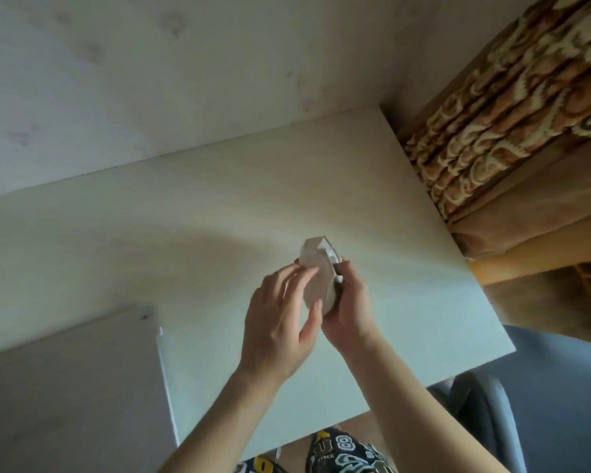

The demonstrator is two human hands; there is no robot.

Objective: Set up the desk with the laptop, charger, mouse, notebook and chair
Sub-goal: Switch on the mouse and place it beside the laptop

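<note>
We see the right hand point(347, 302) curled around the far side of a pale grey mouse point(316, 278), its fingers wrapped over the edge where a white part shows. The left hand point(280, 319) meets it from the other side, fingertips and thumb lying against the mouse's smooth, rounded shell, so both hands hold it together. The mouse is tipped up on edge, its pointed end aimed away from us, raised above the desk point(219, 206) toward its right half; whether its lower edge touches the surface we cannot tell. Its shell looks matte and light, with an angular front and a white piece on the right flank, blurred in detail.

At the near left of the pale desk lies the closed grey laptop point(69, 387). Beyond the desk stands a light wall point(151, 80). To the right hangs a patterned brown curtain point(512, 107), and below it, by the desk's corner, a blue-grey chair point(543, 387).
</note>
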